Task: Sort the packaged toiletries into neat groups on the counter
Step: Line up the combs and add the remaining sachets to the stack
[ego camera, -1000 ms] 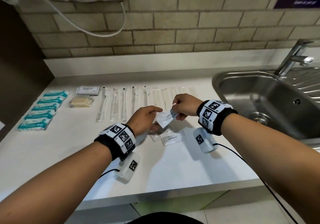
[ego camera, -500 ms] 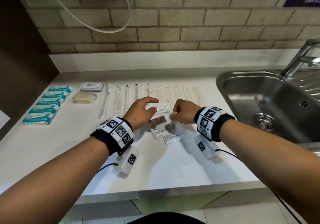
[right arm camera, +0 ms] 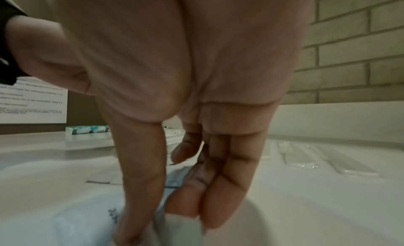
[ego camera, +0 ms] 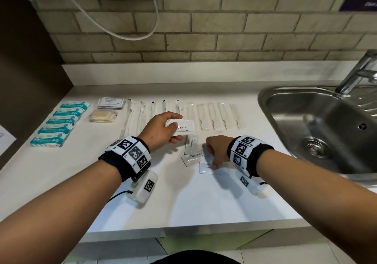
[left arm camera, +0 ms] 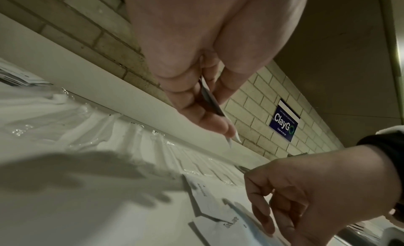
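Note:
My left hand (ego camera: 163,130) holds a clear toothpaste sachet (ego camera: 182,128) between thumb and fingers, lifted above the white counter (ego camera: 193,198); the left wrist view shows the sachet (left arm camera: 213,103) edge-on in that pinch. My right hand (ego camera: 216,153) is down on the counter, thumb and fingers pinching the edge of another toothpaste sachet (ego camera: 206,168), seen close in the right wrist view (right arm camera: 174,220). Two more toothpaste sachets (ego camera: 191,148) lie overlapping just left of the right hand.
Along the back lie wrapped toothbrushes (ego camera: 140,114) and flat white combs (ego camera: 218,116). Teal packets (ego camera: 59,123) form a column at the left, beside a tan packet (ego camera: 103,116) and a white sachet stack (ego camera: 111,103). A steel sink (ego camera: 318,129) lies to the right.
The left hand took over the sachet and lifted it toward the back. The right hand let go, dropped to the counter and pinched another sachet.

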Available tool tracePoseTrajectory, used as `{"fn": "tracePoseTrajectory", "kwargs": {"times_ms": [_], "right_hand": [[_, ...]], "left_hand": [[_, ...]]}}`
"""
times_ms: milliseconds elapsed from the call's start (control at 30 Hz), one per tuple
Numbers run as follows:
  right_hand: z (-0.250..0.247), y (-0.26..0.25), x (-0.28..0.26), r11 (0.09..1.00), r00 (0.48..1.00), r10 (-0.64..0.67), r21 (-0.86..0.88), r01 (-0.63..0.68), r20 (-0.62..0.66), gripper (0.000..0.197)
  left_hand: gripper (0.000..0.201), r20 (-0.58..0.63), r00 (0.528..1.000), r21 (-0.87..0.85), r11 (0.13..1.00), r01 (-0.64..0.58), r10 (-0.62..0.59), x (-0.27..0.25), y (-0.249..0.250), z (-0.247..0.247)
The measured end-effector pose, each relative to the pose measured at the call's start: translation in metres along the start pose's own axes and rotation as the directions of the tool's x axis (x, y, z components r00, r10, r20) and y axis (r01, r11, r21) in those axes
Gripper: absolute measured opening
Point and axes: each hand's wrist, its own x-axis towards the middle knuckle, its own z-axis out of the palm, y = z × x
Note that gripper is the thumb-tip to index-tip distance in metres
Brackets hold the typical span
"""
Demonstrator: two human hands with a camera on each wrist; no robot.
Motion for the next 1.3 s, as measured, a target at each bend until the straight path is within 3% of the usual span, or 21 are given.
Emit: {"fn": "tracePoseTrajectory", "kwargs": {"times_ms": [100, 233, 333, 433, 633, 833, 900, 967, 1033, 1167, 1300], "right_hand": [[-0.006, -0.005, -0.005, 0.999, 0.992, -0.002, 0.034, -0.002, 0.124, 0.032], [-0.002, -0.013, -0.010, 1.000, 0.984, 0.023, -0.015, -0.021, 0.179, 0.028], [0.003, -0.015, -0.013, 1.000, 0.989, 0.007, -0.018, -0.004, 0.149, 0.018], [0.006, -0.015, -0.014, 0.999, 0.996, 0.018, -0.052, -0.013, 0.093, 0.039], [0.011, -0.018, -0.016, 0.999, 1.000, 0.006, -0.045, -0.007, -0.016, 0.032], [0.005, -0.020, -0.012, 1.000, 0.999, 0.005, 0.002, -0.005, 0.040, 0.045], [0.000, -0.020, -0.011, 0.999, 0.997, -0.020, 0.049, 0.017, 0.076, 0.043], [-0.007, -0.020, -0.008, 0.985, 0.995, -0.062, 0.164, 0.047, 0.084, 0.028], [-0.016, -0.017, -0.005, 0.949, 0.994, -0.105, 0.304, 0.088, 0.039, 0.023], [-0.036, -0.015, 0.009, 0.829, 0.990, -0.046, 0.547, 0.112, -0.133, 0.036], [-0.037, -0.015, 0.024, 0.764, 0.992, 0.026, 0.643, 0.058, -0.120, 0.041]], "left_hand": [[0.026, 0.004, 1.000, 0.013, 1.000, -0.010, 0.010, 0.001, -0.001, -0.002], [0.025, 0.000, 1.000, 0.012, 1.000, -0.025, 0.025, 0.005, -0.003, -0.006], [0.025, -0.004, 1.000, -0.002, 1.000, -0.020, 0.020, 0.006, -0.005, -0.005], [0.025, 0.016, 1.000, 0.005, 1.000, -0.013, 0.013, 0.004, -0.008, 0.000], [0.028, 0.039, 0.999, 0.011, 1.000, -0.013, 0.013, 0.002, -0.008, 0.011], [0.027, 0.046, 0.999, 0.026, 1.000, -0.014, 0.013, -0.003, -0.011, 0.011], [0.026, 0.038, 0.999, 0.017, 1.000, -0.019, 0.019, -0.004, -0.010, 0.009], [0.025, 0.024, 0.999, -0.003, 1.000, -0.025, 0.025, -0.005, -0.011, 0.007], [0.025, -0.001, 1.000, -0.028, 0.999, -0.029, 0.029, -0.005, -0.013, 0.005], [0.026, -0.069, 0.997, -0.079, 0.997, -0.026, 0.021, -0.007, -0.013, -0.007], [0.027, -0.107, 0.994, -0.075, 0.997, -0.023, 0.014, -0.006, -0.012, -0.019]]}}
